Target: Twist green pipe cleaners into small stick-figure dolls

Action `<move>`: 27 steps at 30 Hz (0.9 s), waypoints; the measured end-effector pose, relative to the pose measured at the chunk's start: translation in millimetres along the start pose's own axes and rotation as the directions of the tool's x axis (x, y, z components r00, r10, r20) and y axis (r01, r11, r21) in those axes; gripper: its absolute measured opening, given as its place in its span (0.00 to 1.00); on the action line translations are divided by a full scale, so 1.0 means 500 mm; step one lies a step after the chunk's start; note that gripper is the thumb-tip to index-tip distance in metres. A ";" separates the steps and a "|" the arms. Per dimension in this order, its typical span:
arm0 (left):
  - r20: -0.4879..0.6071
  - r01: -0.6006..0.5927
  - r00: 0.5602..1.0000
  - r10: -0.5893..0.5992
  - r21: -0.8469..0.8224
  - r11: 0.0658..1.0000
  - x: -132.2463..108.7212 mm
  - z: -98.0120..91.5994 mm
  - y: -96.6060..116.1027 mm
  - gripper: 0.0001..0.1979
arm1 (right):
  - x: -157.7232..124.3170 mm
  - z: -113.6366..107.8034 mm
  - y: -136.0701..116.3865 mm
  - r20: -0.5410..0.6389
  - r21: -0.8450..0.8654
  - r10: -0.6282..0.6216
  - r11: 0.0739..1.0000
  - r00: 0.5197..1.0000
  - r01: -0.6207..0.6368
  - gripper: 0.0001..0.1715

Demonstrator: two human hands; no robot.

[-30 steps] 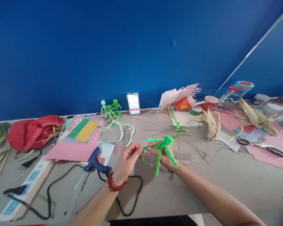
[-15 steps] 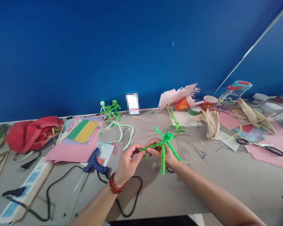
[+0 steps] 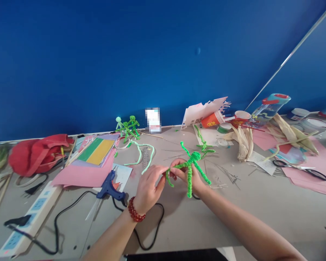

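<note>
Green fuzzy wire forms the figure (image 3: 195, 157) that I watch through the head camera, held just above the table (image 3: 195, 228). On my feed the right hand (image 3: 185, 174) pinches one of its limbs between thumb and finger. The left hand (image 3: 151, 186) has its fingertips at that limb's bent end; I cannot tell whether they grip it. Beyond, I see three smaller figures (image 3: 126, 127) near the wall (image 3: 163, 65). A glue gun (image 3: 108, 186) lies to the left, scissors (image 3: 301, 167) far right.

The held figure (image 3: 189, 168) is bright green, the glue gun (image 3: 108, 186) dark blue, the bag (image 3: 36, 154) red.
</note>
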State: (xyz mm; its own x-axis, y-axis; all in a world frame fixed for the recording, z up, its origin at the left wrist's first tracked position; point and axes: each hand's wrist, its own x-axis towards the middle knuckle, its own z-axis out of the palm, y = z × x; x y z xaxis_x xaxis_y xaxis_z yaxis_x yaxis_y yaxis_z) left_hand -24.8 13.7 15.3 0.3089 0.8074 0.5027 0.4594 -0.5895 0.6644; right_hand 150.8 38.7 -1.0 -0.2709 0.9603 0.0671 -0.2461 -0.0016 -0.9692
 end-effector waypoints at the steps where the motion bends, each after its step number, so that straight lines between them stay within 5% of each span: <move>1: -0.002 -0.013 1.000 0.013 0.014 1.000 0.000 -0.001 0.000 0.17 | 0.000 -0.001 0.002 0.009 -0.001 -0.001 1.000 1.000 0.001 0.14; 10: -0.016 0.017 1.000 -0.016 0.115 0.993 0.008 -0.009 0.006 0.09 | -0.008 -0.006 -0.004 0.094 -0.111 -0.044 0.992 0.995 0.055 0.12; 18: 0.046 0.269 0.963 -0.265 -0.217 0.938 0.005 -0.001 0.000 0.05 | -0.007 -0.010 0.010 0.159 -0.181 -0.116 0.973 0.980 0.144 0.09; 27: -0.038 -0.130 0.990 0.135 0.112 0.985 0.010 -0.004 0.007 0.08 | -0.004 -0.013 0.011 0.127 -0.231 -0.193 0.948 0.973 0.218 0.08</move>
State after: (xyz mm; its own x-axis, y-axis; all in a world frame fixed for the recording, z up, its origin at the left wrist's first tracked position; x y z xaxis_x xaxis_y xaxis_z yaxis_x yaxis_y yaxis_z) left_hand -23.4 15.5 21.2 0.3361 0.7186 0.6088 0.5058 -0.6830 0.5270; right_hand 155.8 38.7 -7.9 -0.3345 0.8991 0.2823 -0.0778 0.2722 -0.9591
